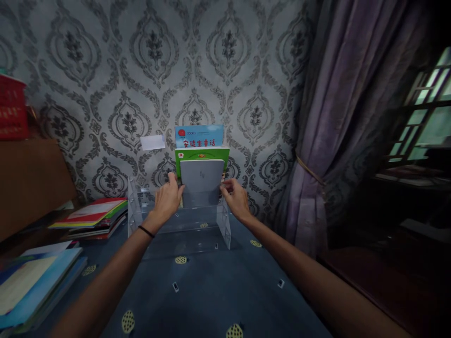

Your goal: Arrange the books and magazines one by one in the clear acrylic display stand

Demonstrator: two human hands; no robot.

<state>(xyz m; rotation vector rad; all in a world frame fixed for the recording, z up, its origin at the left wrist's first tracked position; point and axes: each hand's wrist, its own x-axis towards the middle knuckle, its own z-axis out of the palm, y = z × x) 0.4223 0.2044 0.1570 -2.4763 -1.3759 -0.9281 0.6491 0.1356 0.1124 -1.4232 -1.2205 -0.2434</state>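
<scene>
A grey book stands upright in a clear plastic tiered rack. My left hand is at its left edge, thumb against it. On the opposite edge, the thumb and fingers of my right hand pinch the grey book. Just behind it rises a green book, and farther back a light blue book with red characters shows its top part. The lower parts of both back books are hidden.
Stacks of books and magazines lie at the left, one with a red and yellow cover, one light blue. A brown box carries a red basket. A purple curtain hangs at right. Patterned blue cloth covers the table.
</scene>
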